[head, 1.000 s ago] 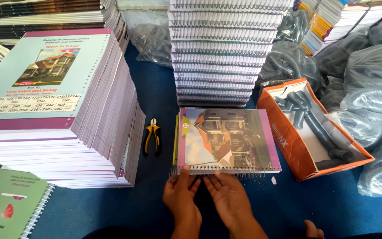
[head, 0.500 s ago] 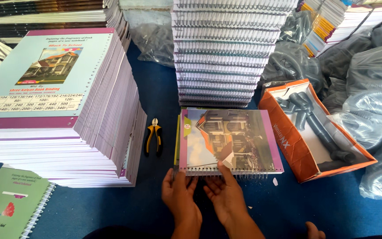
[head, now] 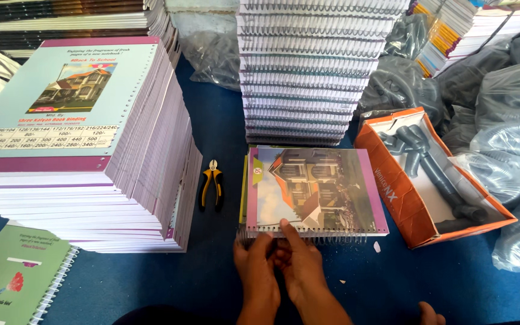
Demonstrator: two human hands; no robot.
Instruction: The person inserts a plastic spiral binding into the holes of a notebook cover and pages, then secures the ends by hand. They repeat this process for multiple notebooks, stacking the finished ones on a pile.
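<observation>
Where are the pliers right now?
The pliers lie on the blue floor, between the tall unbound stack and the notebook, left of both hands.

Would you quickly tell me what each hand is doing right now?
Left hand: fingers pinched on the wire spiral at the notebook edge.
Right hand: thumb pressed on the notebook's near edge, fingers at the spiral.

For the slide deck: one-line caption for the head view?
Both hands, left hand and right hand, work the wire spiral on a house-cover notebook, pliers alongside.

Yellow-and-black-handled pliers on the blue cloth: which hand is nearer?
Left. The left hand sits below and right of the yellow-and-black-handled pliers; the right hand lies farther right, beyond it.
</observation>
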